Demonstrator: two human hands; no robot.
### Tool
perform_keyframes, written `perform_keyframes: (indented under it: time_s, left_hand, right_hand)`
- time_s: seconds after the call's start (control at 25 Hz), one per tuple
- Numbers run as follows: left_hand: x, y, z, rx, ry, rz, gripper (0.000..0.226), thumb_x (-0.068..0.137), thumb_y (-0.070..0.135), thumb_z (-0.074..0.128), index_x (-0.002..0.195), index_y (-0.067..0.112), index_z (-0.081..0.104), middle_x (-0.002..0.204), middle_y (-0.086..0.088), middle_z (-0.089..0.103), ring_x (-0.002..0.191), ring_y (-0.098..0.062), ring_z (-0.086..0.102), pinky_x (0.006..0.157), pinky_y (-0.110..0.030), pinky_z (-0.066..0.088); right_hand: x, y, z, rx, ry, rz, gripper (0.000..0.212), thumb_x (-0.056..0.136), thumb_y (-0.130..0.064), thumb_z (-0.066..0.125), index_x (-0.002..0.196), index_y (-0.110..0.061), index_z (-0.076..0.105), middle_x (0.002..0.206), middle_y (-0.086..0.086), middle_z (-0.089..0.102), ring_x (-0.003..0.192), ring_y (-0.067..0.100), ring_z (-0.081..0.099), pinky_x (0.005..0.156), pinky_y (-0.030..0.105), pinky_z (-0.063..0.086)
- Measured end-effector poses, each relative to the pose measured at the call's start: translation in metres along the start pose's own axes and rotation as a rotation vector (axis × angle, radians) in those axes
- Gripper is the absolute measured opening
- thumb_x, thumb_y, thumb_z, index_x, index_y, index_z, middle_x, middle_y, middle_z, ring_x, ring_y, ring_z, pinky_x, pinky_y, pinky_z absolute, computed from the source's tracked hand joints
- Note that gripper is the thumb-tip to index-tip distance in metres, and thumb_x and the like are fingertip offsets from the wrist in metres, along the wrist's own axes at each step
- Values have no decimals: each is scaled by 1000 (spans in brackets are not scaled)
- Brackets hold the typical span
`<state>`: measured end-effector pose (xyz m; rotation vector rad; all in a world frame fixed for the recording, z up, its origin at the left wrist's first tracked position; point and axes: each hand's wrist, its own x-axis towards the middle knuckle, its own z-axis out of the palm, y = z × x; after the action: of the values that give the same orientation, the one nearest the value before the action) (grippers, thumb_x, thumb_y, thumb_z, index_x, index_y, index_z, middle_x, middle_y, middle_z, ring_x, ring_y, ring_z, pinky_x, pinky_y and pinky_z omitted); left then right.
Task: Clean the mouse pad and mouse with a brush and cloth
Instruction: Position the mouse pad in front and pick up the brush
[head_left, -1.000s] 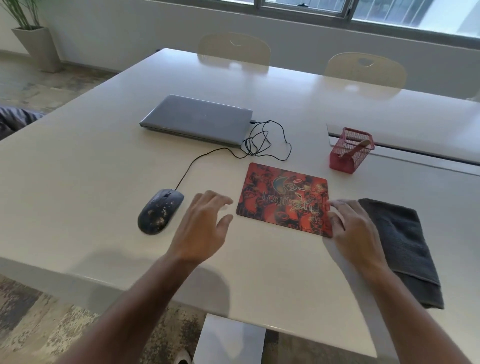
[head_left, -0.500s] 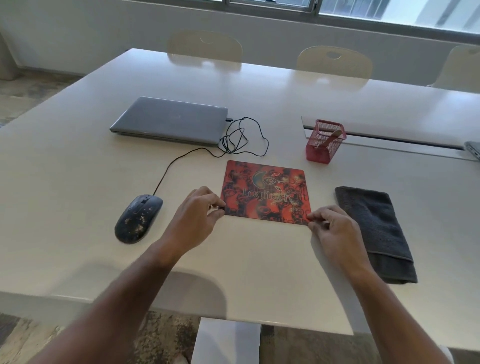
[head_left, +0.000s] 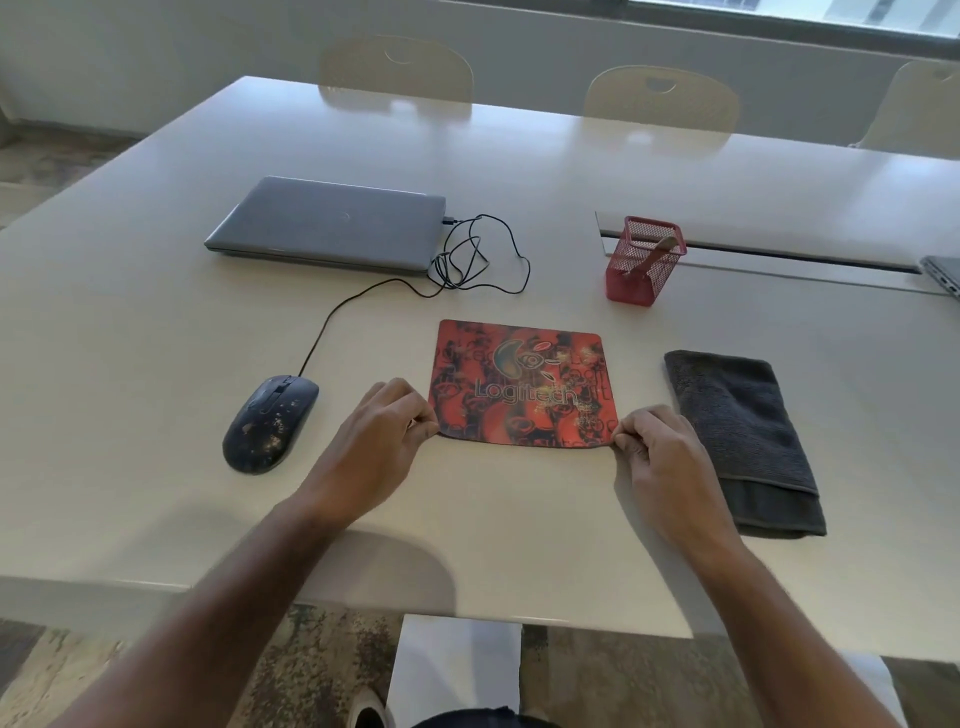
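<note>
A red patterned mouse pad (head_left: 522, 382) lies flat in the middle of the white table (head_left: 156, 322). My left hand (head_left: 379, 441) pinches its near left corner and my right hand (head_left: 657, 457) pinches its near right corner. A dark, speckled, dirty mouse (head_left: 270, 422) sits to the left of the pad, its cable running back to the laptop. A folded dark grey cloth (head_left: 743, 436) lies just right of my right hand. A wooden brush handle (head_left: 655, 249) leans inside a red mesh holder (head_left: 641, 262) behind the pad.
A shut grey laptop (head_left: 327, 223) rests at the back left with a tangled black cable (head_left: 470, 260) beside it. A cable slot runs along the table at the right, with another device's edge (head_left: 943, 273) at far right. Several chairs stand behind the table.
Both hands came in from open over the table and closed on the pad's near corners. The pad now lies squarer to the table edge. The camera view has shifted.
</note>
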<state>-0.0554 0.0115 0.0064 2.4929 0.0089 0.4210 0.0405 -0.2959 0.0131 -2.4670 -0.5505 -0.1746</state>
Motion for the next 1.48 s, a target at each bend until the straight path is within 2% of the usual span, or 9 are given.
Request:
perform_keyframes:
  time_s: [0.08, 0.2, 0.52, 0.68, 0.8, 1.0, 1.12, 1.32, 1.48]
  left_hand:
    - [-16, 3, -4, -8, -21, 21, 7, 97, 16, 65, 89, 16, 67, 94, 13, 53, 96, -9, 52, 81, -21, 43]
    - [-40, 10, -11, -31, -42, 17, 8, 97, 17, 63, 89, 19, 64, 96, 15, 53, 97, -9, 52, 80, -19, 43]
    - [-72, 16, -18, 12, -50, 97, 13, 97, 25, 58, 89, 19, 65, 97, 11, 54, 93, -13, 54, 77, -25, 46]
    - [-77, 17, -20, 8, -65, 92, 4, 94, 19, 66, 90, 20, 65, 98, 12, 54, 94, -12, 54, 76, -25, 47]
    - [-77, 17, -20, -3, -79, 84, 7, 92, 18, 69, 90, 23, 64, 98, 13, 53, 94, -9, 54, 75, -22, 47]
    - [-76, 19, -24, -76, -86, 29, 16, 88, 20, 73, 89, 28, 60, 99, 21, 54, 96, -11, 58, 73, -21, 48]
    - [-71, 22, -26, -112, -70, 27, 9, 87, 29, 67, 90, 29, 59, 96, 20, 56, 94, -12, 58, 74, -22, 46]
    - [-33, 37, -19, -104, -16, 88, 16, 85, 13, 71, 92, 24, 62, 95, 16, 56, 96, -13, 56, 79, -22, 45]
    - [32, 58, -3, -116, 49, 131, 13, 89, 14, 70, 100, 20, 65, 99, 13, 58, 99, -7, 53, 82, -13, 41]
  right_hand:
    - [-15, -3, -3, 2, -5, -18, 14, 95, 1, 66, 87, -11, 67, 94, -4, 62, 95, 20, 56, 86, 35, 49]
    - [-39, -7, -7, 6, -4, -40, 17, 91, 3, 69, 86, -12, 68, 94, -7, 63, 94, 18, 58, 85, 27, 46]
    - [-74, -12, -10, 2, 1, -50, 20, 85, 8, 76, 86, -11, 71, 98, -9, 64, 94, 18, 59, 87, 17, 43]
    - [-81, -11, -8, -16, 2, -53, 21, 84, 9, 77, 87, -11, 71, 101, -6, 65, 96, 19, 59, 88, 24, 46]
    - [-83, -13, -7, -12, -6, -49, 22, 86, 8, 75, 88, -13, 70, 103, -6, 64, 98, 19, 59, 89, 29, 46]
    - [-83, -19, -10, 46, -11, 14, 27, 87, 9, 67, 85, -18, 67, 102, -12, 62, 101, 11, 57, 90, 17, 42]
    - [-80, -21, -9, 82, 5, 75, 28, 88, 4, 56, 81, -22, 63, 98, -16, 62, 99, 11, 58, 86, 28, 48]
    - [-49, -25, -19, 56, 53, 143, 19, 95, -6, 57, 85, -21, 63, 91, -10, 65, 78, 7, 62, 67, 30, 48]
    - [1, -19, -23, 17, 92, 156, 13, 97, -9, 56, 90, -15, 65, 94, -2, 67, 78, 19, 64, 73, 38, 51]
